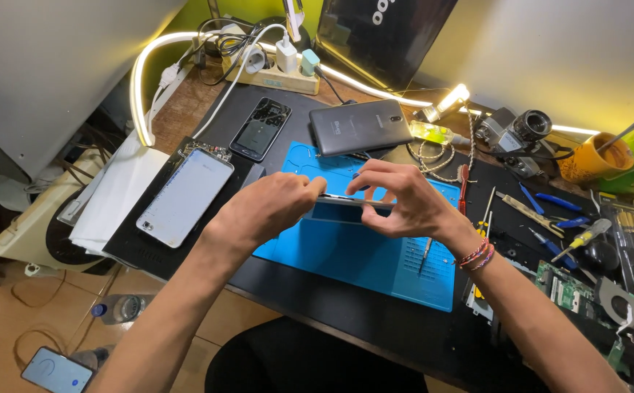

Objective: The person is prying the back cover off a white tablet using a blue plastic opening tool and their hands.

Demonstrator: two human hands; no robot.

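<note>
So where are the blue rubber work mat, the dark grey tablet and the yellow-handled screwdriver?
Blue rubber work mat (360, 255): head view, bare middle.
Dark grey tablet (360, 127): head view, back panel centre.
Yellow-handled screwdriver (586, 236): head view, handle.

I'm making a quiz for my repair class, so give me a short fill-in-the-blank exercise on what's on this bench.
1. Both hands, left and right, hold a thin phone edge-on above a ____ work mat.
2. The beaded bracelet sits on the ____ wrist.
3. The white phone lying face down is on the person's ____ side.
4. The dark grey tablet lies ____ the mat.

Missing words: blue; right; left; beyond
</note>
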